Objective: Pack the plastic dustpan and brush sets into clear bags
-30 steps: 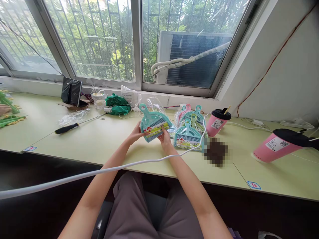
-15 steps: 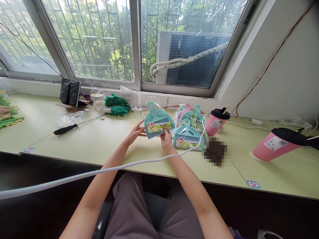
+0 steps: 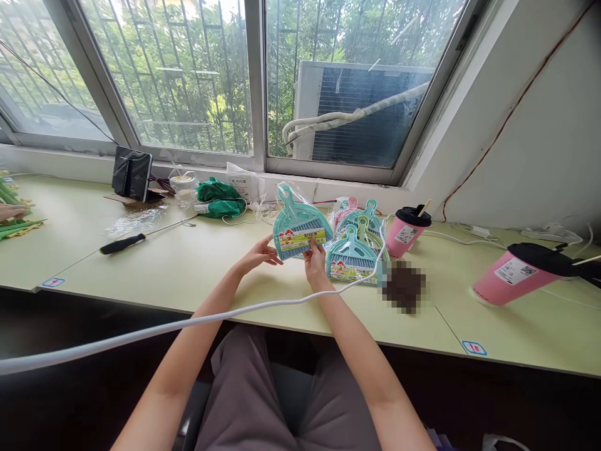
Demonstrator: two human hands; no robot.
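Observation:
A teal dustpan and brush set, in clear plastic with a printed mushroom label, is held up above the table. My right hand grips its lower right edge, thumb over the label. At the lower left edge is my left hand, fingers stretched out and apart; whether they touch the plastic I cannot tell. Just right of my right hand, another wrapped teal dustpan set rests on the table. Behind it are more wrapped sets, with a green handle and a pink handle showing.
Pink cups with black lids stand at the right. A white cable crosses in front of my arms. To the left lie a black-handled screwdriver, green bundles and a propped tablet. Another person's hand shows far left.
The dustpan set in my right hand has tilted and shifted slightly up and right. My left hand's fingers have slid lower along its left edge and loosened.

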